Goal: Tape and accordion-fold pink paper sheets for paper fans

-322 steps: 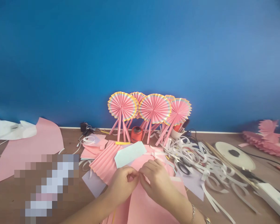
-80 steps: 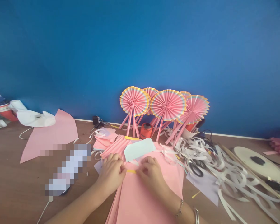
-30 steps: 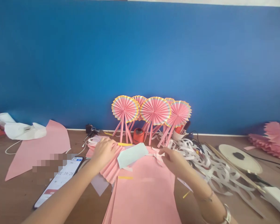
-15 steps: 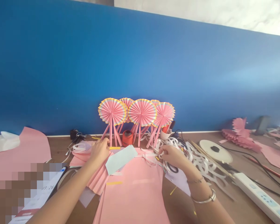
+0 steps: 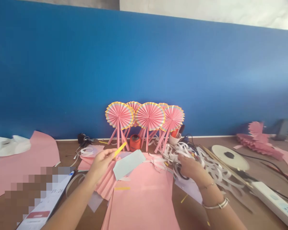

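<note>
My left hand (image 5: 101, 162) pinches a short yellow paper strip (image 5: 120, 149) and holds it just above the table, over a pleated pink paper (image 5: 105, 187). My right hand (image 5: 190, 166) is closed in the heap of white paper strips (image 5: 206, 161), on black scissors (image 5: 182, 175) whose handle loop shows under the fingers. Between the hands lies a pale blue paper piece (image 5: 129, 164) on a stack of pink sheets (image 5: 144, 204). Another yellow strip (image 5: 122, 188) is stuck on the top pink sheet.
Several finished pink paper fans (image 5: 146, 118) lean on the blue wall behind an orange ribbon spool (image 5: 135, 142). A phone (image 5: 44, 207) lies at the left, a large pink sheet (image 5: 21, 159) beyond it. A white tape reel (image 5: 230, 157) and power strip (image 5: 276, 199) sit right.
My left hand lifted the yellow strip off the table near the fans. My right hand moved right into the white strips and closed on the scissors.
</note>
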`<state>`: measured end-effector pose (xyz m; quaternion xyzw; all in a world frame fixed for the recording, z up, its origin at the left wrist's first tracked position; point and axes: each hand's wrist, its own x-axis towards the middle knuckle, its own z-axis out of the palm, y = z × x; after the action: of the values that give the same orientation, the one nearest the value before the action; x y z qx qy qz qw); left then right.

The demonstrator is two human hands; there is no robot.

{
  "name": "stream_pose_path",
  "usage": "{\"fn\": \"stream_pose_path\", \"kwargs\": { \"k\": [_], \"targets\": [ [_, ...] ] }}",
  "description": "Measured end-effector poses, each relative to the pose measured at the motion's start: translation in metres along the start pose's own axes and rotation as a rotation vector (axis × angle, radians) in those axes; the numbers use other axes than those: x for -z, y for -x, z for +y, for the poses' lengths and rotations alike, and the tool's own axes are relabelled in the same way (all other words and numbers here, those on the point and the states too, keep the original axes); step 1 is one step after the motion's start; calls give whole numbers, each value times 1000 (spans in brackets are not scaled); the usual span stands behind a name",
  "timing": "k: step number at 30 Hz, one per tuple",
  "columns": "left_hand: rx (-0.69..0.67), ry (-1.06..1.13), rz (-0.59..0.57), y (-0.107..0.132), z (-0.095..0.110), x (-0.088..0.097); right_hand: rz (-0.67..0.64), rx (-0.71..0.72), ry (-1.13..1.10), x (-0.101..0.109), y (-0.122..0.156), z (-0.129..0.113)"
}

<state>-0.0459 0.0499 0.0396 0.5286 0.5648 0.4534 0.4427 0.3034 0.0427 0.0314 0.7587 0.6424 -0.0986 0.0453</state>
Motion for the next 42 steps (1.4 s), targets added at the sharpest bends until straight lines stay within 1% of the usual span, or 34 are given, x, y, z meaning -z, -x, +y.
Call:
{"fn": "stream_pose_path", "kwargs": {
  "k": [3, 5, 7, 10, 13, 16, 21, 22, 24, 26, 27, 29, 32, 33, 35, 37, 39, 42],
  "targets": [
    [89, 196, -89, 11, -3, -7, 6, -16, 38, -4, -2, -6],
    [140, 284, -138, 16, -5, -10, 3, -15, 41, -4, -3, -8],
    [183, 346, -164, 18, -8, -11, -8, -8, 30, -1, -3, -7],
    [221, 400, -150, 19, -12, -9, -29, 12, -10, 8, -1, -1],
    [232, 427, -119, 19, -13, -7, -77, 46, -76, 21, 4, 8],
    [241, 453, -111, 20, -12, -9, -111, 96, -198, 32, 11, 14],
    [300, 507, -102, 24, -9, -16, -132, 83, -360, 37, 23, 22],
    [315, 516, -98, 25, -8, -18, -153, 86, -399, 37, 24, 23],
    [343, 531, -97, 26, -6, -20, -235, 111, -520, 38, 25, 24],
    [381, 557, -101, 28, -5, -22, -310, 166, -657, 40, 25, 21],
    [400, 571, -105, 29, -5, -23, -325, 205, -732, 42, 25, 17],
    [428, 593, -121, 31, -4, -26, -301, 287, -913, 45, 26, 2],
    [433, 564, -162, 37, -6, -31, -242, 311, -1226, 41, 30, -32],
    [425, 537, -183, 39, -7, -33, -266, 319, -1294, 37, 31, -45],
    [388, 466, -217, 44, -11, -36, -318, 350, -1360, 25, 33, -68],
    [335, 398, -234, 48, -13, -40, -339, 361, -1345, 11, 35, -85],
    [289, 350, -240, 53, -14, -44, -338, 334, -1350, 0, 37, -94],
    [238, 309, -261, 57, -11, -48, -361, 329, -1402, -9, 41, -104]
  ]
}}
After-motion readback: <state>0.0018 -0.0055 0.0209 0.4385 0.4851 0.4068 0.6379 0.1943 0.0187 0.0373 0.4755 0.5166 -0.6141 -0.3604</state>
